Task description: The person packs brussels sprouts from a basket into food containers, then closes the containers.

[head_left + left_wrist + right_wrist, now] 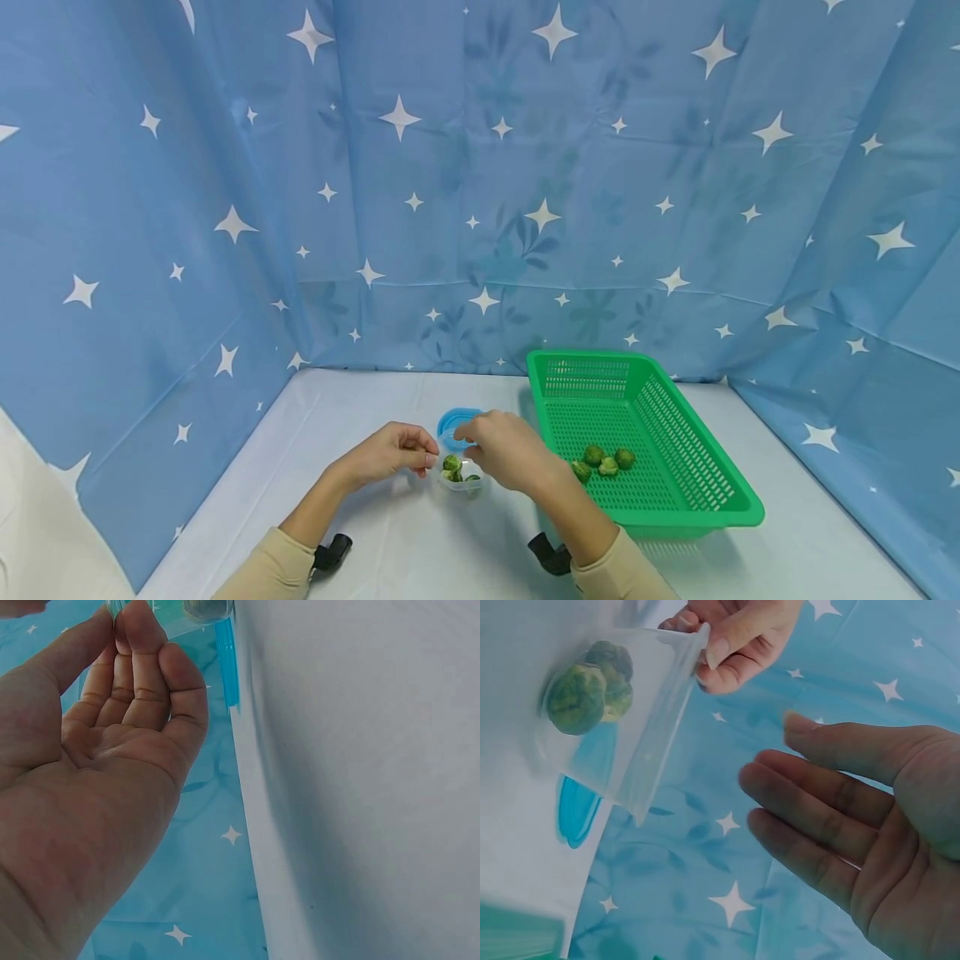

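Observation:
A clear plastic container (463, 487) holds several green Brussels sprouts (452, 463); they also show through its wall in the right wrist view. My left hand (396, 451) pinches the container's rim between thumb and fingers, which the right wrist view shows best. Above the container's right side is my right hand (510, 451). Its fingers are loosely extended, apart from the rim, and hold nothing in the right wrist view (855, 817). Just behind the container lies a blue lid (453, 419), partly hidden by the right hand in the head view.
To the right stands a large green slotted basket (660, 518), with several Brussels sprouts (593, 455) near its front left. A white cloth (360, 400) covers the table. Blue star-patterned curtains (450, 167) enclose the back and sides.

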A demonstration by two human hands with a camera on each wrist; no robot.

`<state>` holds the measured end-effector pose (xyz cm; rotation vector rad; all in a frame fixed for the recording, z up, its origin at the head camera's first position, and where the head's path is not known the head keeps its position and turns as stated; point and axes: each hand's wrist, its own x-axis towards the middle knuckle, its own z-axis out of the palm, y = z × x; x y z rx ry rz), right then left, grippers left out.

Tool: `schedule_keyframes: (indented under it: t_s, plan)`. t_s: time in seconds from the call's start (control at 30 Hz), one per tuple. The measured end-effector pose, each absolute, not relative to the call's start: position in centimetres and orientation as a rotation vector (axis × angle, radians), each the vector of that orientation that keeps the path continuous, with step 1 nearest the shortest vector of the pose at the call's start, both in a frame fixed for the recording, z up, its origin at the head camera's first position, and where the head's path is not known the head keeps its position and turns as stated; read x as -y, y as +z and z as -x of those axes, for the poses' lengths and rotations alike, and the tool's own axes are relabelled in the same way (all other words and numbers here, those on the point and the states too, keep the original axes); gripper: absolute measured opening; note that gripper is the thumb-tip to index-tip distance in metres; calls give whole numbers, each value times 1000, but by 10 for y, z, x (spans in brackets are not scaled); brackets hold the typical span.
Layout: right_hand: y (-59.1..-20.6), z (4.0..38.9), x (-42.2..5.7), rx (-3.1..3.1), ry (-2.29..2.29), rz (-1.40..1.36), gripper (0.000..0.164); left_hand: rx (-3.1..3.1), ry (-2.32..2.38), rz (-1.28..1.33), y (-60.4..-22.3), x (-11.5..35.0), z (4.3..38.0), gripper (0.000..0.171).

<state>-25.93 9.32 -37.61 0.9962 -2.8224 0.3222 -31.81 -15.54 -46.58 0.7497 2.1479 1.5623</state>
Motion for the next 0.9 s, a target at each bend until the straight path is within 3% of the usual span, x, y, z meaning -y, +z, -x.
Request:
schedule_keyframes:
  t_s: [0.9]
  plan:
    - [-353, 252, -116, 2518, 401, -918, 40, -2147, 1550, -752, -465, 156, 319, 33]
